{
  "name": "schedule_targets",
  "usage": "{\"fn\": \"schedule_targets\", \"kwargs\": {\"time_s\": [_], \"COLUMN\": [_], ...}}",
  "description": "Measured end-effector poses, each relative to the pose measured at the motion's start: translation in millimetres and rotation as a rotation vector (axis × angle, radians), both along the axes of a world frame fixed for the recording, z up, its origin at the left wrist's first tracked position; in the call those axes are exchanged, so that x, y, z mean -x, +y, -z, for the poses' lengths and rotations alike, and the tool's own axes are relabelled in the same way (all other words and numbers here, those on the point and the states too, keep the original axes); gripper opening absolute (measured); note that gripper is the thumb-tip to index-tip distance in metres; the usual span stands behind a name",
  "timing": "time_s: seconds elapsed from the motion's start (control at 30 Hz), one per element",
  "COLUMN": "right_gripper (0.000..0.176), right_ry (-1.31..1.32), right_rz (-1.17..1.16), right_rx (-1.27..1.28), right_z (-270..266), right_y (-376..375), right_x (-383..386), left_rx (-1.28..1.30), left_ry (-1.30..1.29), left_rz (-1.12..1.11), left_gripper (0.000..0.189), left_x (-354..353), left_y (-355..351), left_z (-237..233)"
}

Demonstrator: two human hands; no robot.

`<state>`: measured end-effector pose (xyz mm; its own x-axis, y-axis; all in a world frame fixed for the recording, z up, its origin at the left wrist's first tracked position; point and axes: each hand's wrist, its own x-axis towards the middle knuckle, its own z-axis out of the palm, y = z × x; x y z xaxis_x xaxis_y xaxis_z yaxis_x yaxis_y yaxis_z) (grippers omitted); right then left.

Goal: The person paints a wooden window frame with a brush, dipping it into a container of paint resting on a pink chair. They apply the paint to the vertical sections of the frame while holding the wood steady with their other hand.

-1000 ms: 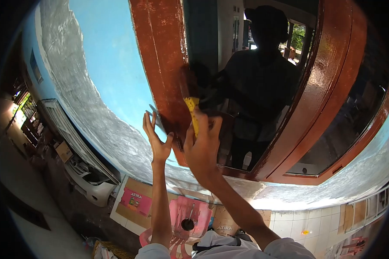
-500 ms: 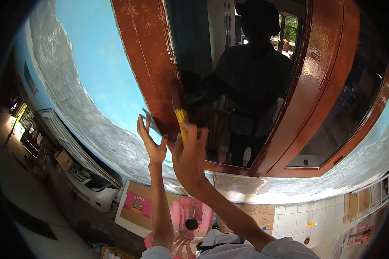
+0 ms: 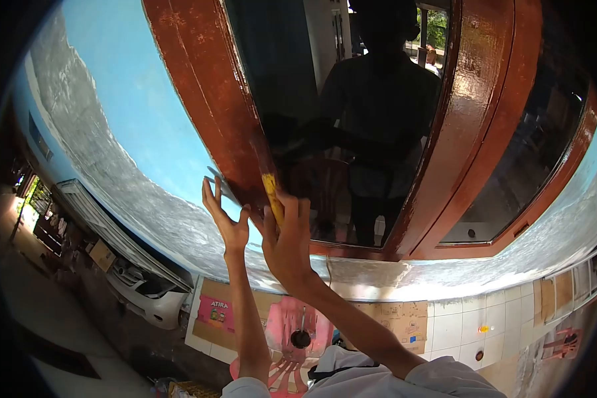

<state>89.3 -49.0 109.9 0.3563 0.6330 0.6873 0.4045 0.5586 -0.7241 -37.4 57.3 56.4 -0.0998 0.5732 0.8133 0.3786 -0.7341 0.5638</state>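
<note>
Right hand (image 3: 286, 242): fingers clamped round the yellow handle of the brush (image 3: 270, 194). Its dark bristles lie on the left stile of the frame (image 3: 202, 99), at the inner edge, just beside the glass (image 3: 292, 79).
Left hand (image 3: 225, 222): fingers spread apart, their tips at a thin grey strip (image 3: 217, 179) that lies along the frame's outer edge against the wall (image 3: 123, 99). Whether they grip it or only press on it, I cannot tell.
Risk, glass: the bristles sit so near the pane that a small drift right would likely smear brown on it.
Risk, wall: the strip covers only a short stretch, so a stroke past either end could mark the blue.
Risk, drips: both arms reach up, so wet paint may run down the handle or fall onto the stool (image 3: 278, 318) and cardboard (image 3: 220, 310) below.
Risk, grip: the hold is low on the handle, which gives less control of the tip.
Container: a dark round pot (image 3: 301, 339) stands on the stool, near the person. Its contents are too small to make out.
</note>
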Motion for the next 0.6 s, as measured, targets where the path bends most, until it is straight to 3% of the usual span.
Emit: {"fn": "schedule_targets", "kwargs": {"time_s": [0.17,0.27,0.37,0.6], "right_gripper": [0.041,0.032,0.033,0.034], "right_ry": [-0.004,0.044,0.041,0.005], "right_rz": [-0.022,-0.029,-0.054,-0.047], "right_rx": [-0.025,-0.069,0.019,0.1], "right_z": [-5,-33,-38,-3], "right_y": [-18,-15,-1,-21], "right_x": [-12,-15,-18,-22], "left_rx": [-0.022,-0.028,-0.027,-0.031], "left_ry": [0.014,-0.004,-0.001,0.017], "left_rz": [-0.01,0.018,0.02,-0.017], "left_gripper": [0.1,0.1,0.1,0.099], "left_x": [-1,-2,0,-1], "left_y": [1,1,0,2], "left_z": [-1,-1,1,1]}}
